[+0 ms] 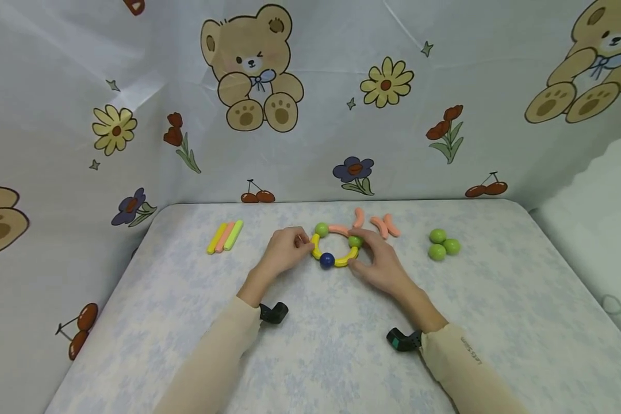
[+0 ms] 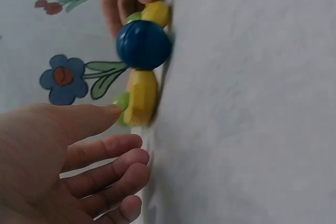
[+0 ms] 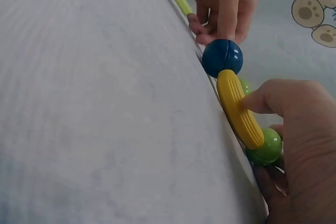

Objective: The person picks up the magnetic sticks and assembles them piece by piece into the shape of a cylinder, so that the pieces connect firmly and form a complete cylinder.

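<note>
A ring of toy pieces lies on the table. A blue ball (image 1: 327, 260) sits at its near side between two yellow curved rods (image 1: 345, 259). Farther back are two green balls (image 1: 321, 229) with a pink curved rod (image 1: 338, 229) between them. My right hand (image 1: 380, 263) grips the ring's right side: its thumb rests on the yellow curved rod (image 3: 239, 108), while its fingers reach around the green ball (image 3: 266, 148). At the left side, my left hand (image 1: 286, 251) has its thumb by the other yellow rod (image 2: 143, 95), fingers loosely spread.
Behind the ring lie several loose pink curved rods (image 1: 379, 226). Loose green balls (image 1: 437, 252) cluster at the right. Straight yellow, pink and green sticks (image 1: 225, 237) lie side by side at the left. A patterned curtain (image 1: 310, 149) hangs along the table's far edge.
</note>
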Tool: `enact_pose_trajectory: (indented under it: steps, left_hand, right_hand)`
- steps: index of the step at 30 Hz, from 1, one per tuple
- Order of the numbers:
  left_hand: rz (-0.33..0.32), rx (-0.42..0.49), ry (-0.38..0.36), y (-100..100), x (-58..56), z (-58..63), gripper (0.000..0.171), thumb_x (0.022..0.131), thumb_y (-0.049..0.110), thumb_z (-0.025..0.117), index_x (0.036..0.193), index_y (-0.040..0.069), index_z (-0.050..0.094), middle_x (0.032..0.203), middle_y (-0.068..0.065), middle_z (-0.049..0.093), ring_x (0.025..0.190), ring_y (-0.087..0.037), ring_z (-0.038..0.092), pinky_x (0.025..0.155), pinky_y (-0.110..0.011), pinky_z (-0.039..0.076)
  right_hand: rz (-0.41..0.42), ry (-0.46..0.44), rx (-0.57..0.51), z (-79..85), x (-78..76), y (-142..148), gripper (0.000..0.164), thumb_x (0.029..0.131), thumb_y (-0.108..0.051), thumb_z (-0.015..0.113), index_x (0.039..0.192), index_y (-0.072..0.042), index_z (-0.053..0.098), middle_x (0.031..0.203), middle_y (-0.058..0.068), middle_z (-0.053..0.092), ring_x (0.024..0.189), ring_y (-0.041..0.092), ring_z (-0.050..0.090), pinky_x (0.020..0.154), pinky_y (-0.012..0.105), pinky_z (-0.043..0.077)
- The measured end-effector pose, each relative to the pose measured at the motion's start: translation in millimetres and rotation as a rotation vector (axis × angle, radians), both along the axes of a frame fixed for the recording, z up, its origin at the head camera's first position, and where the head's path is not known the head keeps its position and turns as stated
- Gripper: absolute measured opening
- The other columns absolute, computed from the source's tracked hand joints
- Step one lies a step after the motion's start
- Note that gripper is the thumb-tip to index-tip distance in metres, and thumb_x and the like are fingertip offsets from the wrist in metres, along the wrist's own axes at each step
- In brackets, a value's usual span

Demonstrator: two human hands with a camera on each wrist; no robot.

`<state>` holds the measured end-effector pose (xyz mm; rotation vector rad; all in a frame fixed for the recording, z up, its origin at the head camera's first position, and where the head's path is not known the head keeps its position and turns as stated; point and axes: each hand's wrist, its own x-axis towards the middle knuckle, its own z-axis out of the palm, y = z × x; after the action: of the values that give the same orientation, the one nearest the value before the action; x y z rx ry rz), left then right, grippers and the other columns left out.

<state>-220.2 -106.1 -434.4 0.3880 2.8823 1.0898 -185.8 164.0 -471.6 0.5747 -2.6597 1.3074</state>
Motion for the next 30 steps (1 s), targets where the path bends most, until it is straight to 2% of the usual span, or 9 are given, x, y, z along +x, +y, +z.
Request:
enact_pose_trajectory:
  steps: [2, 4, 7, 9, 12, 15, 20, 27, 30]
  left_hand:
    - [0.039, -0.006, 0.022, -18, 2.1, 7.4, 0.015, 0.099, 0.025, 0.076, 0.098, 0.009, 0.075, 0.085, -0.004, 0.069, 0.077, -0.019, 0.06, 0.069, -0.032, 0.049]
    - [0.112, -0.01, 0.065, -41, 4.0, 16.3, 0.014, 0.099, 0.022, 0.076, 0.097, 0.009, 0.076, 0.086, -0.006, 0.071, 0.079, -0.022, 0.062, 0.071, -0.035, 0.05]
    - [0.258, -0.015, 0.157, -79, 4.5, 25.3, 0.013, 0.098, 0.018, 0.074, 0.095, 0.005, 0.076, 0.087, -0.012, 0.073, 0.08, -0.027, 0.065, 0.075, -0.04, 0.051]
    - [0.356, -0.021, 0.191, -102, 3.7, 27.6, 0.013, 0.098, 0.016, 0.073, 0.095, 0.003, 0.076, 0.088, -0.015, 0.074, 0.082, -0.031, 0.066, 0.077, -0.044, 0.05]
    - [0.476, -0.044, 0.18, -129, 2.5, 25.4, 0.014, 0.098, 0.015, 0.071, 0.096, 0.001, 0.075, 0.092, -0.019, 0.074, 0.086, -0.036, 0.065, 0.08, -0.047, 0.049]
    - [0.554, -0.078, 0.141, -146, 1.3, 20.9, 0.016, 0.098, 0.014, 0.07, 0.098, -0.001, 0.075, 0.096, -0.022, 0.073, 0.09, -0.038, 0.064, 0.08, -0.048, 0.049]
    - [0.604, -0.084, 0.104, -155, -0.6, 14.7, 0.017, 0.097, 0.014, 0.071, 0.098, -0.003, 0.074, 0.096, -0.023, 0.072, 0.091, -0.038, 0.063, 0.079, -0.047, 0.047]
    - [0.584, -0.062, 0.047, -159, 0.0, 11.7, 0.024, 0.1, 0.019, 0.07, 0.105, -0.004, 0.076, 0.102, -0.023, 0.074, 0.098, -0.039, 0.064, 0.087, -0.05, 0.049]
    - [0.553, -0.071, 0.031, -158, 0.4, 13.3, 0.025, 0.099, 0.02, 0.072, 0.104, -0.005, 0.077, 0.099, -0.021, 0.075, 0.096, -0.037, 0.064, 0.083, -0.046, 0.049]
  right_hand:
    - [-0.002, -0.004, 0.012, -1.7, 0.4, -2, 0.067, 0.092, -0.018, 0.078, 0.153, -0.016, 0.052, 0.152, 0.004, 0.056, 0.143, 0.025, 0.052, 0.117, 0.048, 0.045]
    - [-0.003, 0.0, 0.021, -2.9, 1.1, -3, 0.067, 0.092, -0.021, 0.08, 0.153, -0.016, 0.052, 0.152, 0.004, 0.056, 0.142, 0.025, 0.053, 0.116, 0.047, 0.046]
    - [-0.004, 0.032, 0.036, -3.8, 1.6, -3, 0.07, 0.09, -0.023, 0.083, 0.152, -0.014, 0.053, 0.152, 0.005, 0.056, 0.142, 0.026, 0.053, 0.115, 0.048, 0.047]
    - [-0.004, 0.045, 0.042, -3.1, 1.7, -3, 0.071, 0.089, -0.024, 0.085, 0.151, -0.013, 0.054, 0.152, 0.005, 0.057, 0.141, 0.026, 0.054, 0.114, 0.048, 0.047]
    - [-0.006, 0.049, 0.044, -0.8, 1.1, -3, 0.073, 0.087, -0.025, 0.088, 0.151, -0.013, 0.054, 0.151, 0.006, 0.057, 0.141, 0.027, 0.054, 0.114, 0.049, 0.047]
    - [-0.01, 0.041, 0.043, 1.6, 0.3, -3, 0.074, 0.086, -0.025, 0.089, 0.151, -0.013, 0.054, 0.149, 0.006, 0.058, 0.139, 0.027, 0.056, 0.114, 0.049, 0.048]
    - [-0.006, 0.062, 0.056, 3.7, -1.2, -1, 0.074, 0.085, -0.026, 0.09, 0.148, -0.012, 0.055, 0.146, 0.005, 0.06, 0.138, 0.026, 0.057, 0.113, 0.048, 0.048]
    - [0.012, 0.074, 0.029, 3.4, -1.4, -2, 0.074, 0.083, -0.03, 0.093, 0.146, -0.013, 0.058, 0.143, 0.003, 0.062, 0.133, 0.025, 0.06, 0.112, 0.05, 0.048]
    - [0.004, 0.063, 0.041, 2.6, -0.3, -3, 0.074, 0.082, -0.031, 0.093, 0.145, -0.014, 0.058, 0.143, 0.003, 0.062, 0.134, 0.026, 0.059, 0.112, 0.05, 0.047]
